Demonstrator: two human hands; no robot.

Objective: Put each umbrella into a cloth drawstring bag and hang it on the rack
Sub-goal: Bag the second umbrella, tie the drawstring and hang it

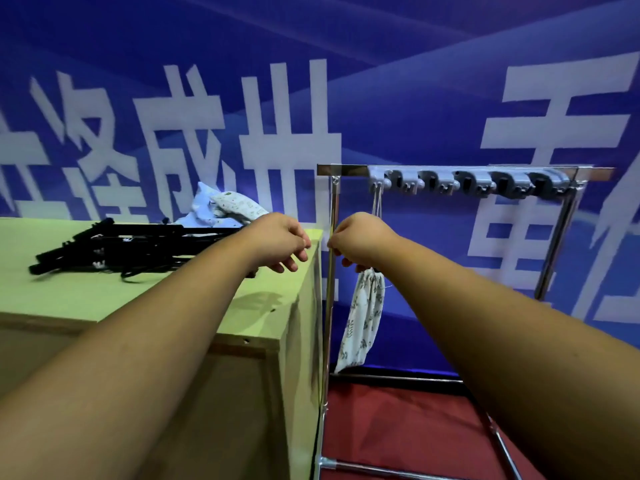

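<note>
A white leaf-print drawstring bag [363,317], filled long and slim, hangs beside the rack's left post. Its cord [377,206] runs up to the leftmost hook of the metal rack [467,181]. My right hand [360,240] grips the bag's gathered neck with curled fingers. My left hand [280,240] hovers over the table's right corner, fingers loosely bent and holding nothing. Several black folded umbrellas [114,247] lie in a pile on the table. Behind them sit spare cloth bags [225,206], light blue and white print.
The pale green table [69,296] stands on the left, its right side close to the rack's left post [333,271]. The rack's other grey hooks [502,185] carry nothing. A blue banner wall lies behind, with red carpet [398,427] under the rack.
</note>
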